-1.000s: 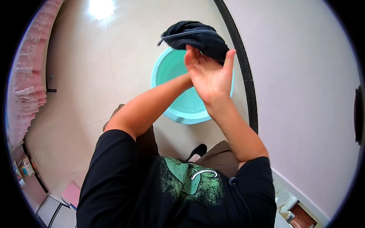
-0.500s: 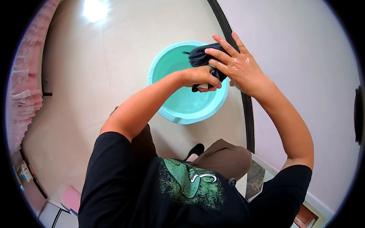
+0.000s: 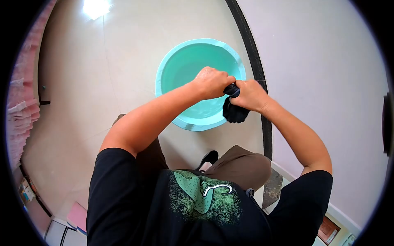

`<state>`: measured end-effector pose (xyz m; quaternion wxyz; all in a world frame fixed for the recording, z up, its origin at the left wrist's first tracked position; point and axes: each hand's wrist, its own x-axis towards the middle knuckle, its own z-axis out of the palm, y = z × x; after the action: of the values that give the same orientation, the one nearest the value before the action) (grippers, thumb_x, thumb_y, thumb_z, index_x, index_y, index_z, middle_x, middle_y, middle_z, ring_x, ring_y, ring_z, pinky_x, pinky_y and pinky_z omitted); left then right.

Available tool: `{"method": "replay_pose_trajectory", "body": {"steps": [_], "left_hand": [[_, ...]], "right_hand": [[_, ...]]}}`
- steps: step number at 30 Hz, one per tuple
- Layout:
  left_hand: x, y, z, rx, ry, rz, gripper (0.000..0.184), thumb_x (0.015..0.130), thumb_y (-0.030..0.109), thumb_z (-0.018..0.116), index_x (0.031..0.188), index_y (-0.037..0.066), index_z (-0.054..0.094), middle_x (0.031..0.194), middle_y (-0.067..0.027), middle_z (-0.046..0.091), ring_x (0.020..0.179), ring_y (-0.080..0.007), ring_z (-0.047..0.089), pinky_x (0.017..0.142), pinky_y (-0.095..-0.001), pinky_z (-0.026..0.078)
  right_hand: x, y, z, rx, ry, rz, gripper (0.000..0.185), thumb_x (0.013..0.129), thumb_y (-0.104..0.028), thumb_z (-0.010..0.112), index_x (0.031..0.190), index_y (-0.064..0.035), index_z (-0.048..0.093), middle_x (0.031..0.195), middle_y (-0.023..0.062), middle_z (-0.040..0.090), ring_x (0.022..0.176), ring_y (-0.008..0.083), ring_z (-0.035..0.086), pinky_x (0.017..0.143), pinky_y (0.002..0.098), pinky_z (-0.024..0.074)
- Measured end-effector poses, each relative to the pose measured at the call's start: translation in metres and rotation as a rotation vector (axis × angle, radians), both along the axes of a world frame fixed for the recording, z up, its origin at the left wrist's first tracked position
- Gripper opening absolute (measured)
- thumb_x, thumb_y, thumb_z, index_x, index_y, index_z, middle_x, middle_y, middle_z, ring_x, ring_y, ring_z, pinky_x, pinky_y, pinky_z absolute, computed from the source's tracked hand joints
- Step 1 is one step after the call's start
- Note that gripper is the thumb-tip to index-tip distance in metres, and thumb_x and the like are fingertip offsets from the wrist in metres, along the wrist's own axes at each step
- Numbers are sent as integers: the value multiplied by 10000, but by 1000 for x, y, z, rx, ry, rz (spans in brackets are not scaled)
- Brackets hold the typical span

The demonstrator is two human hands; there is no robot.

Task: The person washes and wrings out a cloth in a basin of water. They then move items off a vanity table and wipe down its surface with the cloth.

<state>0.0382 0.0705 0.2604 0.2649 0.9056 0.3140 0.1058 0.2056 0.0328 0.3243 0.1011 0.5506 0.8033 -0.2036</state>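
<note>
A wet-looking dark cloth (image 3: 236, 112) is bunched and twisted between my two hands, over the right side of a turquoise basin (image 3: 161, 78). My left hand (image 3: 212, 83) is closed around one end of it. On the other side, my right hand (image 3: 251, 95) is wrapped tight around the cloth, close against the left. A loose, fuzzy black part hangs below my right hand, past the basin's rim. What kind of garment or cloth it is, I cannot tell. Water (image 3: 201, 110) shows in the basin.
The basin stands on a pale tiled floor (image 3: 82, 82), close to a dark skirting strip (image 3: 259, 74) and a white wall (image 3: 320, 74). A pink ruffled curtain (image 3: 24, 115) hangs at the left. My bent knee (image 3: 246, 170) and black shoe (image 3: 209, 159) are just below the basin.
My right hand was spread open against the cloth and has closed around it, moving down. My left hand has turned over, and the cloth now hangs lower, twisted between both hands.
</note>
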Motion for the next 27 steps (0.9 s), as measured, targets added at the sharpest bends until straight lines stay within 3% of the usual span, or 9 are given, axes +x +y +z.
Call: {"method": "replay_pose_trajectory", "body": {"steps": [3, 6, 8, 9, 11, 15, 20, 23, 27], "left_hand": [[-9, 7, -2, 135, -42, -42, 232, 702, 151, 674, 912, 160, 576, 767, -49, 597, 670, -259, 636, 572, -386, 495], [-17, 15, -2, 295, -96, -123, 239, 744, 184, 653, 942, 169, 520, 720, -59, 575, 626, -263, 642, 509, -383, 500], [-20, 21, 2, 398, -204, -184, 235, 747, 194, 650, 923, 174, 494, 703, -43, 555, 575, -247, 627, 462, -367, 482], [-21, 24, 3, 395, -202, -181, 235, 747, 194, 650, 923, 174, 494, 703, -43, 555, 575, -247, 627, 462, -367, 482], [-24, 28, 8, 457, -308, -188, 229, 713, 145, 650, 890, 153, 504, 688, -20, 513, 540, -215, 569, 460, -341, 445], [-26, 37, 12, 446, -448, -164, 246, 705, 144, 653, 904, 141, 509, 688, -23, 512, 532, -228, 562, 457, -353, 439], [-23, 40, 16, 289, -630, -165, 256, 747, 149, 693, 916, 100, 508, 720, -52, 563, 568, -282, 579, 478, -366, 441], [-18, 39, 9, 186, -662, -93, 251, 779, 204, 620, 981, 155, 479, 723, -41, 579, 618, -275, 602, 488, -365, 461], [-12, 38, -4, 61, -678, -58, 242, 806, 230, 605, 1003, 160, 481, 720, -47, 589, 605, -288, 595, 503, -356, 462]], "right_hand": [[-3, -9, -18, -362, 427, -495, 364, 645, -194, 724, 894, 59, 642, 756, 108, 647, 675, 156, 607, 664, 290, 501], [-16, -27, -26, -429, 648, -626, 311, 674, -176, 703, 866, 56, 624, 775, 70, 628, 679, 141, 595, 655, 280, 489], [-33, -37, -21, -658, 1040, -1002, 278, 696, -201, 692, 824, 29, 603, 750, 37, 600, 652, 130, 582, 625, 273, 478], [-39, -41, -19, -663, 1039, -1001, 278, 696, -201, 692, 824, 29, 603, 750, 37, 600, 652, 130, 582, 625, 273, 478], [-53, -47, -13, -759, 1419, -1123, 213, 745, -172, 661, 849, -10, 570, 759, 14, 560, 646, 113, 552, 631, 257, 465], [-85, -48, 9, -806, 1727, -1327, 186, 811, -200, 575, 913, -50, 535, 792, 7, 549, 716, 127, 558, 723, 283, 477], [-105, -50, 21, -880, 1950, -1366, 263, 854, -276, 514, 973, -43, 541, 893, 52, 612, 832, 167, 617, 808, 310, 497], [-107, -53, 2, -967, 2422, -925, 331, 845, -378, 584, 1096, -162, 577, 1126, 94, 581, 1058, 218, 549, 911, 341, 441], [-100, -55, -29, -957, 2449, -1161, 326, 808, -377, 630, 1064, -183, 571, 1091, 14, 572, 998, 157, 552, 859, 282, 458]]}}
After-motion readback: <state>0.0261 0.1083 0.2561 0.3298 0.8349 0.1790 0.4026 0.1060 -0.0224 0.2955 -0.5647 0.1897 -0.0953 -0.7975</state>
